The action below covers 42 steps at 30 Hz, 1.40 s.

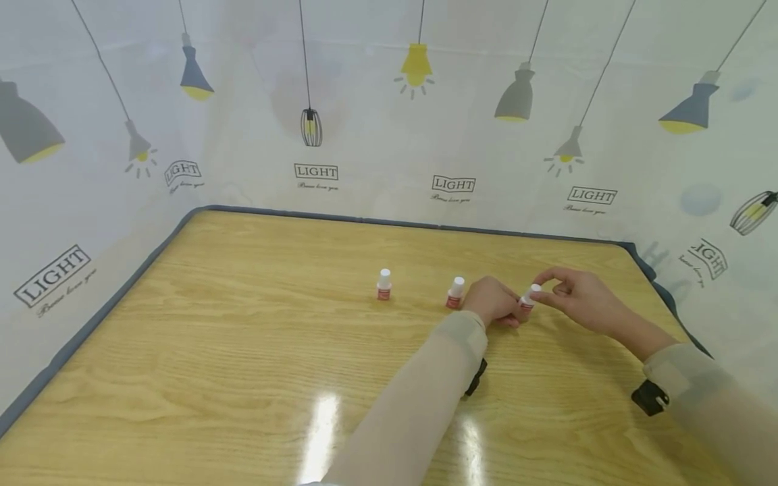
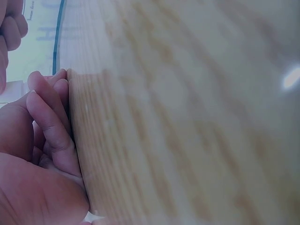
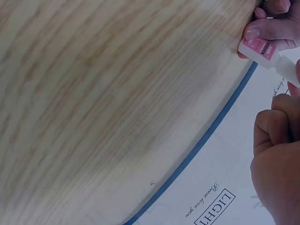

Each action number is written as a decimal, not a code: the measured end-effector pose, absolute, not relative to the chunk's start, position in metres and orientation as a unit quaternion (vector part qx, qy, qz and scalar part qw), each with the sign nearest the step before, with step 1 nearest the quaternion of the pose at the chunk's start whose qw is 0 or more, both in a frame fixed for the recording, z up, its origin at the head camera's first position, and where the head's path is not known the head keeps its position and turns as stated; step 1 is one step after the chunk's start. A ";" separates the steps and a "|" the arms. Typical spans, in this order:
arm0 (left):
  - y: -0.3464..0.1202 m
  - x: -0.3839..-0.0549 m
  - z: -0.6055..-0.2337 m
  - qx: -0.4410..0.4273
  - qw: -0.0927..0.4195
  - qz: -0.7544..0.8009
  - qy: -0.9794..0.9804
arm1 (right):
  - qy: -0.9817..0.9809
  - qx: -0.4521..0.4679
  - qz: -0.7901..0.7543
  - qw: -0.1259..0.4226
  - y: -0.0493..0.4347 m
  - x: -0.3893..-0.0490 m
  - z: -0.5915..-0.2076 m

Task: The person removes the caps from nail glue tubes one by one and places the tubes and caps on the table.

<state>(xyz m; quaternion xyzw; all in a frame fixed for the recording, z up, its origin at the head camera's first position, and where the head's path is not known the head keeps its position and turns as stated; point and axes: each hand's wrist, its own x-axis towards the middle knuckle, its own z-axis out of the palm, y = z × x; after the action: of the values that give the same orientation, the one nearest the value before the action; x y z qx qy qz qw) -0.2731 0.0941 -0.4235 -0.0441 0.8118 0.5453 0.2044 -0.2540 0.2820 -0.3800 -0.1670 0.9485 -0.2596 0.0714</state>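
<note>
On the right part of the table, a small white bottle with a pink-red label is between both hands, tilted. My left hand holds its body low, close to the tabletop; in the right wrist view its thumb lies along the label. From the other side my right hand pinches the white cap between thumb and index finger, the other fingers curled in. Just left of my left hand stands a second such bottle. Farther left is a third one, upright with its white cap on.
The wood-grain table has a dark blue edge along its back and sides. Behind it hangs a pale cloth printed with lamps and the word LIGHT. A black strap piece sits at the right wrist.
</note>
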 end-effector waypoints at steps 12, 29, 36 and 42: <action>0.096 -0.274 -0.424 -0.055 0.209 0.544 0.811 | 0.940 -0.209 -0.265 0.052 0.286 -0.251 -0.378; 0.097 -0.272 -0.424 -0.051 0.208 0.549 0.808 | 0.952 -0.152 -0.256 0.074 0.285 -0.253 -0.379; 0.095 -0.272 -0.422 -0.035 0.204 0.539 0.816 | 0.948 -0.197 -0.247 0.041 0.286 -0.253 -0.377; 0.096 -0.274 -0.426 -0.041 0.198 0.544 0.814 | 0.944 -0.225 -0.239 0.026 0.288 -0.253 -0.378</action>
<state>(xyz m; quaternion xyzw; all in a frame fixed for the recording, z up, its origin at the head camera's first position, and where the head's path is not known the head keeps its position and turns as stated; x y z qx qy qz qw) -0.2736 0.0957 -0.4256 -0.0406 0.8145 0.5438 0.1982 -0.2532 0.2875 -0.3784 -0.2250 0.9443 -0.2389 0.0263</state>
